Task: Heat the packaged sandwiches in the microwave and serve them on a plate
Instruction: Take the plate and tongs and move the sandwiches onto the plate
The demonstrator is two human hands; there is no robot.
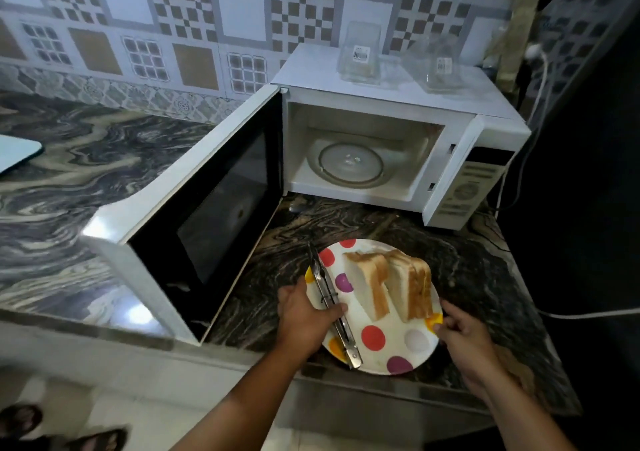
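Note:
Two triangular sandwiches [391,284] stand side by side on a white plate [391,350] with coloured dots, just in front of the microwave. Metal tongs [330,298] lie across the plate's left side. My left hand [304,315] grips the plate's left rim, its thumb pressing over the tongs. My right hand [464,340] holds the right rim. The white microwave [381,132] stands with its door [194,215] swung wide to the left; its glass turntable [349,165] is bare.
Two clear plastic sandwich packs [360,54] sit on top of the microwave. The open door blocks the counter left of the plate. A white cable [588,314] runs along the right. The marble counter [69,180] stretches left, with a pale board [17,154] at its edge.

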